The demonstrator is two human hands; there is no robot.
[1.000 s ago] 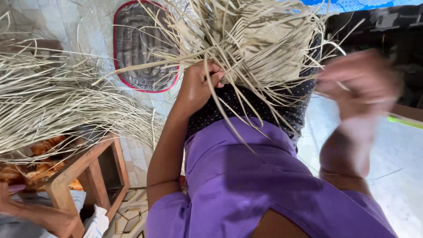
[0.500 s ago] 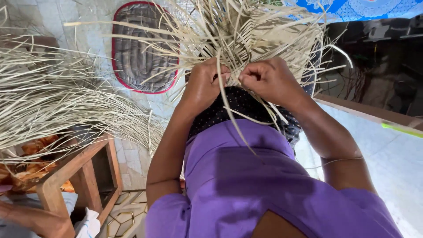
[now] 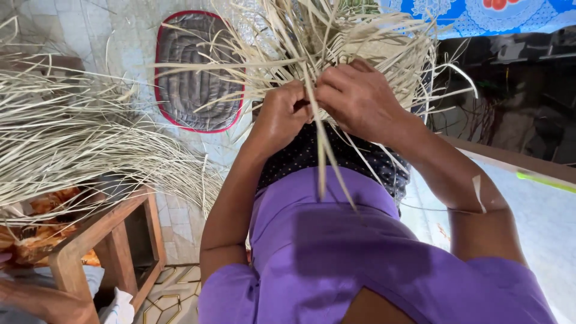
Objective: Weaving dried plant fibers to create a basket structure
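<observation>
Hands at work on pale straw are seen from a head-worn camera looking down over a purple garment [image 3: 336,264]. The left hand [image 3: 282,117] and the right hand [image 3: 360,99] are held close together, knuckles almost touching, at the middle of the view. Both are clenched on thin dried palm strips [image 3: 318,54] that belong to a partly woven straw piece [image 3: 384,48] resting on the lap, above a dark dotted cloth [image 3: 312,156]. Loose strip ends fan out in all directions from the grip of the two hands, and one long strip [image 3: 324,162] hangs down over the purple garment.

On the floor [image 3: 120,36], beyond the hands, a grey quilted mat with a red border [image 3: 198,72] is laid. A large loose bundle of the same pale strips [image 3: 72,138] is spread across the left side, partly over a wooden stool [image 3: 114,240] near the lower left corner. Orange patterned cloth [image 3: 36,240] is seen beside the stool. A blue patterned cloth [image 3: 498,15] is visible at the upper right corner.
</observation>
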